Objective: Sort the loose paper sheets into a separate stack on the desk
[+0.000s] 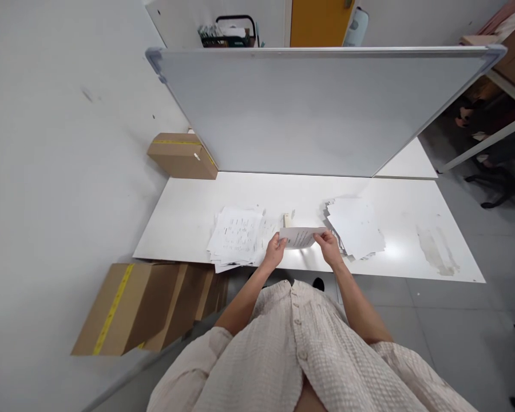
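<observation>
A printed sheet of paper (301, 237) is held up between both hands over the front of the white table. My left hand (275, 250) is closed on its left edge, thumb on the near face. At the opposite edge my right hand (327, 247) pinches the sheet near its upper corner. To the left lies an uneven pile of printed papers (237, 233). A second pile of papers (355, 226), its top sheet looking blank, lies just right of my right hand. Behind the held sheet, a small pale block-like object (286, 220) is partly hidden.
A large whiteboard (300, 114) stands along the back of the white table (180, 217). One cardboard box (182, 157) sits at the table's back left corner; larger cardboard boxes (107, 309) stand below on the left by the wall. A grey smear (438, 249) marks the table's right end.
</observation>
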The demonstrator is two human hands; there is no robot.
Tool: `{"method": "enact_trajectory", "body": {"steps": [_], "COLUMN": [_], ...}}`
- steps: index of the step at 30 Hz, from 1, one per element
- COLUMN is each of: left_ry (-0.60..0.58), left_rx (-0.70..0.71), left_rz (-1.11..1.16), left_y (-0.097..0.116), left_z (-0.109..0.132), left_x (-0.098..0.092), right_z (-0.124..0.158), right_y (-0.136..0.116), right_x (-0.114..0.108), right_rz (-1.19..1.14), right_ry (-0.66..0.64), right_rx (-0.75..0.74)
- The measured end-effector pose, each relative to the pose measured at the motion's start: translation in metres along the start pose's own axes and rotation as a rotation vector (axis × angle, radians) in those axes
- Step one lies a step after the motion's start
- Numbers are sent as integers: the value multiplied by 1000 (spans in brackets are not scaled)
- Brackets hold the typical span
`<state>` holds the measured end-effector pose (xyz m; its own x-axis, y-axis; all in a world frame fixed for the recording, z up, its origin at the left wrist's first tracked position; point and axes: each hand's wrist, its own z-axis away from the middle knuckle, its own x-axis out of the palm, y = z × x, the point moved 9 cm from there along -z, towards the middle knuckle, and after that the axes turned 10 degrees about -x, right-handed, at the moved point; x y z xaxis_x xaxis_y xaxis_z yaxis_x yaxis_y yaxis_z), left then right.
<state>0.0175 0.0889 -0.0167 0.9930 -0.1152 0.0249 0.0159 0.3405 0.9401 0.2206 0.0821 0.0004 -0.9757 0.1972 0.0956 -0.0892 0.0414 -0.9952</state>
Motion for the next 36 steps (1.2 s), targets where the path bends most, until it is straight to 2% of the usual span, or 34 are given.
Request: {"method": "enact_trajectory", "body": {"steps": [18, 29, 36], "left_ry": [23, -11, 24], "left_rx": [2, -9, 6], "left_rz": [19, -9, -65], "left_y": [-16, -16, -14], "left_z": [-7, -6, -5], "left_x": [-5, -7, -10], "right_z": [1, 1, 1], "right_y": [13, 16, 19], "right_x": [2, 2, 1], "right_rz": [54, 22, 30], "right_ry": [26, 8, 4], "right_rx": [26, 13, 17]}}
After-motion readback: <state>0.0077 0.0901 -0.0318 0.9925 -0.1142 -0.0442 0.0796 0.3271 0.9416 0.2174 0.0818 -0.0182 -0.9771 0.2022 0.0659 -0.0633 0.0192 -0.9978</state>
